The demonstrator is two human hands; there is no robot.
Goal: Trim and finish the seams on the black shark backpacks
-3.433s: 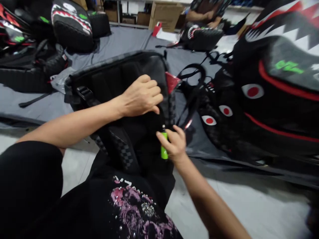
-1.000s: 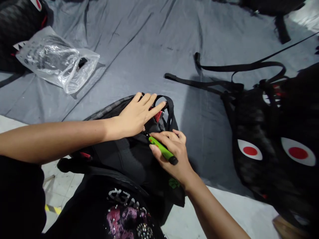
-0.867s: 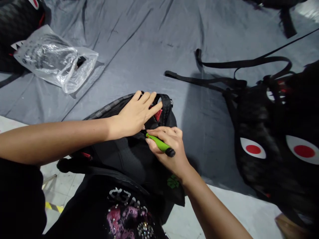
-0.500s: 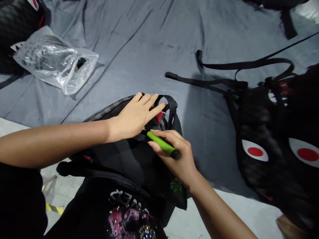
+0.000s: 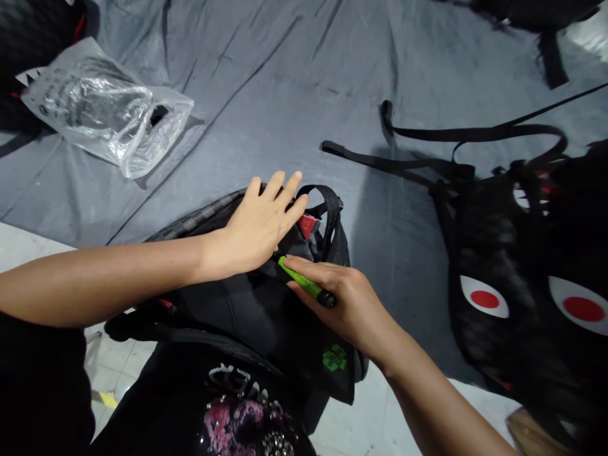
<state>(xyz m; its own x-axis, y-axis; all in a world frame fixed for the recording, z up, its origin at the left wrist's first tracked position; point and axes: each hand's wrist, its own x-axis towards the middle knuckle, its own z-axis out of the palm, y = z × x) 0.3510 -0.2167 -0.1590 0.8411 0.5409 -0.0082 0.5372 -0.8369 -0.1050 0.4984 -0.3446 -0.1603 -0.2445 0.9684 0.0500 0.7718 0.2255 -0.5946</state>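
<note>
Green tool now meets the black bag beside a flattened hand

A few seconds ago the left hand (image 5: pixel 259 225) was a loose fist and the green tool (image 5: pixel 304 280) stood upright, apart from it. Now that hand lies flat, fingers spread, palm down on the black bag (image 5: pixel 247 310), with nothing visibly grasped. The right hand (image 5: pixel 349 294) has just rolled over the tool, showing more of its back; thumb and fingers close round the barrel. The tool's front end reaches the bag just beside the left thumb, its exact tip hidden. The work seems to have settled on this one spot, the left hand apparently steadying it.

The bag leans between the person's body and the grey cloth (image 5: pixel 266 126). Its fabric looks soft and matt, with checked trim (image 5: pixel 194 221) along the far edge, a looped webbing handle (image 5: pixel 327 190), a red tag (image 5: pixel 308 225) and a blocky green print (image 5: pixel 335 358). The tool is slim, rounded and smooth, black at its rear. Farther off lies a crinkled, glossy plastic bag (image 5: pixel 104 107).
</note>
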